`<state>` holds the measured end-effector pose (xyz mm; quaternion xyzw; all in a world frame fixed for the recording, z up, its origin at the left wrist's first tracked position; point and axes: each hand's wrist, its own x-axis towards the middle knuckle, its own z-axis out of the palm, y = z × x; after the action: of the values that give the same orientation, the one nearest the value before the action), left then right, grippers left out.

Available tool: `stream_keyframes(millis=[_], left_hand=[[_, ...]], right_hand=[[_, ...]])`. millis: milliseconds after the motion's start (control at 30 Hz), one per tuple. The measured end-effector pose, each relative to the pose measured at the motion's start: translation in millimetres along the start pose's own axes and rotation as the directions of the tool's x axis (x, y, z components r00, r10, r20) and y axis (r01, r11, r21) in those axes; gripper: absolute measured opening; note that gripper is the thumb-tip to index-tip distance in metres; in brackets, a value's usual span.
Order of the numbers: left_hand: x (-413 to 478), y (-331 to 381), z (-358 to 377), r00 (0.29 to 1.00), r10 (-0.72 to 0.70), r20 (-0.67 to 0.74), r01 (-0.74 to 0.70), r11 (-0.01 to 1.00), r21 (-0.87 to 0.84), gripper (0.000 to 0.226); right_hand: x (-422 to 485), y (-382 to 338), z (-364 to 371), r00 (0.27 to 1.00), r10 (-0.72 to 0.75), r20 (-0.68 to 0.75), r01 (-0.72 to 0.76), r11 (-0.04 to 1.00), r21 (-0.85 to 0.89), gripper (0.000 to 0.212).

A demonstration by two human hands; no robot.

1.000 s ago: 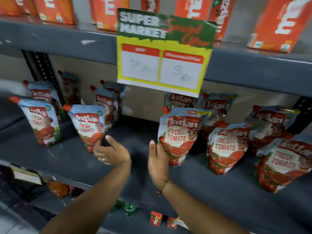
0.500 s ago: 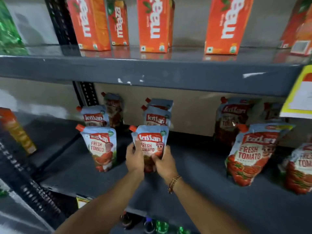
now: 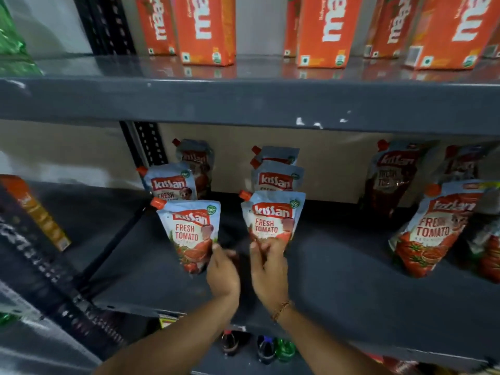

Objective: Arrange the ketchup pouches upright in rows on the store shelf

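Note:
Kissan ketchup pouches stand in rows on the grey shelf [image 3: 338, 269]. My right hand [image 3: 267, 266] grips the bottom of the front pouch of the middle row [image 3: 273, 220], which stands upright with two more pouches [image 3: 277, 180] behind it. My left hand [image 3: 223, 269] is beside it, its thumb touching the lower right edge of the front pouch of the left row [image 3: 189, 234]. The fingers are blurred, so I cannot tell whether they grip it. Two more pouches [image 3: 170, 182] stand behind that one. Further right, a leaning pouch [image 3: 430, 228] stands in front of others [image 3: 395, 174].
Orange Maaza cartons [image 3: 205, 31] line the upper shelf [image 3: 243, 101]. A slanted orange box [image 3: 35, 212] sits at the far left beside a black slotted upright [image 3: 146, 142]. Bottle tops [image 3: 265, 347] show on the shelf below. Bare shelf lies between the middle and right rows.
The view swung left from the price sign. Both hands took hold of the middle front pouch. My left hand has now left it and moved to the left pouch's edge.

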<state>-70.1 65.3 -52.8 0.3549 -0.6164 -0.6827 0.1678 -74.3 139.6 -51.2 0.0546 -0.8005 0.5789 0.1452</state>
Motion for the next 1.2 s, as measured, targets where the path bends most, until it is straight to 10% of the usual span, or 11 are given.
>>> stream_keyframes(millis=[100, 200, 367, 1200], left_hand=[[13, 6, -40, 0.968, 0.170, -0.186, -0.185, 0.980, -0.066, 0.037], [41, 21, -70, 0.927, 0.263, -0.267, -0.280, 0.960, -0.027, 0.039], [57, 36, -92, 0.983, 0.182, 0.037, -0.174, 0.973, -0.153, 0.029], [93, 36, -118, 0.982, 0.187, 0.007, -0.184, 0.972, -0.148, 0.027]], right_hand=[[1, -4, 29, 0.955, -0.009, 0.296, 0.039, 0.994, -0.097, 0.009], [6, -15, 60, 0.889, 0.137, 0.436, -0.098, 0.989, -0.112, 0.048], [12, -24, 88, 0.870, 0.169, 0.463, -0.120, 0.984, -0.133, 0.040], [18, -47, 127, 0.805, 0.296, 0.513, -0.238, 0.955, -0.178, 0.038]])
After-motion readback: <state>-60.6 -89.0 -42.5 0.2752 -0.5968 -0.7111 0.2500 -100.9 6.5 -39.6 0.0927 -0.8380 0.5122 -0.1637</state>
